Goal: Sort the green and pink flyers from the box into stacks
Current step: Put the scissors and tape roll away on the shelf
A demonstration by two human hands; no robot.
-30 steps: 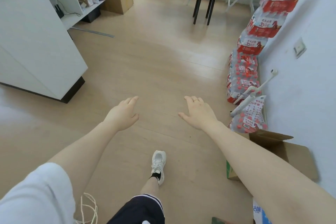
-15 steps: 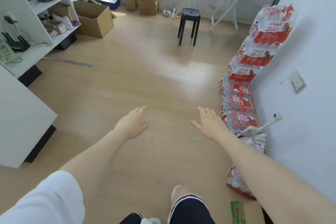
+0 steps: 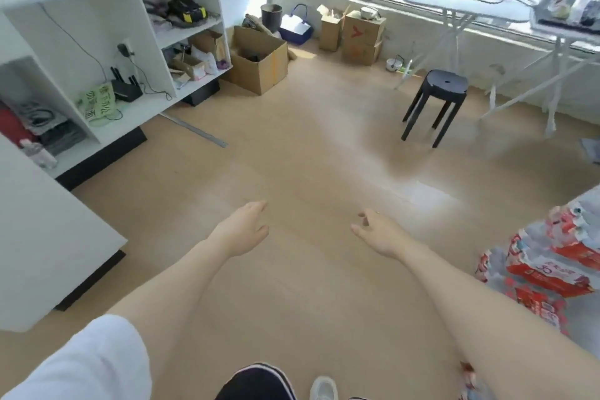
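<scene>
No green or pink flyers show in the head view, and the flyer box cannot be picked out among the cartons. My left hand point(image 3: 242, 229) reaches forward over the wooden floor, fingers relaxed, holding nothing. My right hand point(image 3: 378, 230) is stretched out beside it with loosely bent fingers, also holding nothing. Both hands hang in the air above bare floor.
White shelving point(image 3: 113, 52) with clutter runs along the left. An open cardboard box point(image 3: 259, 62) and smaller cartons point(image 3: 360, 32) stand at the back. A black stool point(image 3: 438, 101) and white folding tables point(image 3: 487, 6) are at the right rear. Stacked bottle packs point(image 3: 552, 263) line the right.
The view has swung up and forward across the room; the carton at the lower right has left the frame. Both hands stay out in front, holding nothing, and my right fingers have curled a little.
</scene>
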